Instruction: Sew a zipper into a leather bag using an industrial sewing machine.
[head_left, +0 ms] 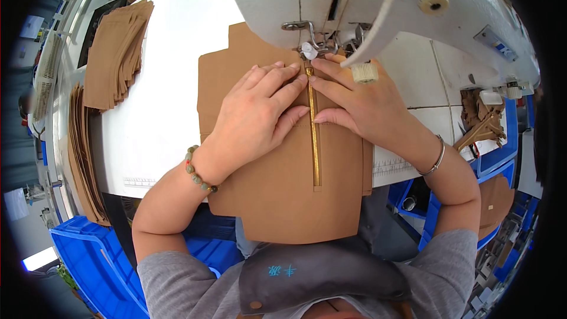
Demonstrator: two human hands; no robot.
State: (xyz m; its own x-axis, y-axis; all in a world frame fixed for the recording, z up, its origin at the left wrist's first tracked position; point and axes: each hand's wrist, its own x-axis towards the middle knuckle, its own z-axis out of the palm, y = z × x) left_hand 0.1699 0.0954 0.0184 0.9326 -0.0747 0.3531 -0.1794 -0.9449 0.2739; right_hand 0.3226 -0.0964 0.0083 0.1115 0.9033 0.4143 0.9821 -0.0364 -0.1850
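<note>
The left hand lay on the brown panel, fingers slightly apart and gripping nothing, just left of the gold zip. The right hand lay similarly loose on the other side, its thumb beside the zip. The panel rested on the white table, its far part under the sewing machine, its near end past the table's edge

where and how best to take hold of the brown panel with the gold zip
Probably grip the brown panel by its near edge, from the person's side: that edge juts past the white table, so a pinch from above and below looks possible. The far end runs under the sewing machine, and the left hand and right hand flank the gold zip.
</note>
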